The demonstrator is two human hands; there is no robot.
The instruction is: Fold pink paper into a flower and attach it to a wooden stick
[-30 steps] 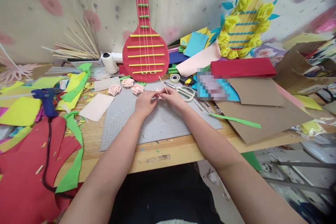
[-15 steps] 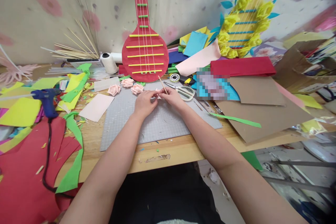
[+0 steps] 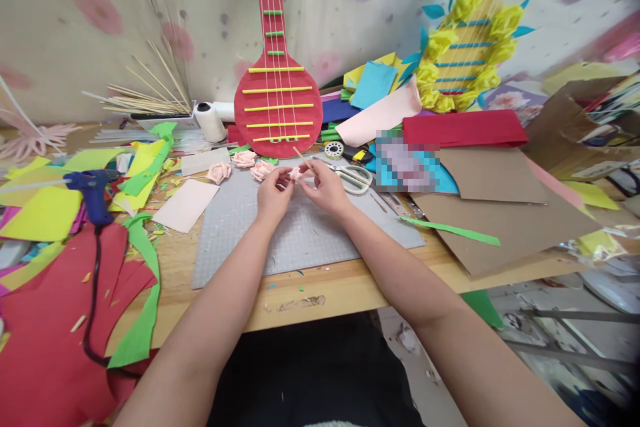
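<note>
Over the grey cutting mat (image 3: 320, 240), my left hand (image 3: 275, 199) pinches a small pink paper flower (image 3: 296, 174) at its left side. My right hand (image 3: 327, 192) is closed around a thin wooden stick (image 3: 303, 158), which slants up and left past the fingers. Its fingertips also touch the flower's right side. Several finished-looking pink paper roses (image 3: 219, 173) lie just beyond my left hand. White-handled scissors (image 3: 356, 178) rest right behind my right hand.
A red paper lute (image 3: 278, 103) stands at the back. On the left are a blue glue gun (image 3: 94, 195), its black cord and coloured paper scraps. Brown cardboard (image 3: 505, 227) covers the right side. A white thread spool (image 3: 210, 123) stands by a box of wooden sticks.
My fingers have shifted, and the pink flower now shows more fully between my hands. The stick has tilted further to the left.
</note>
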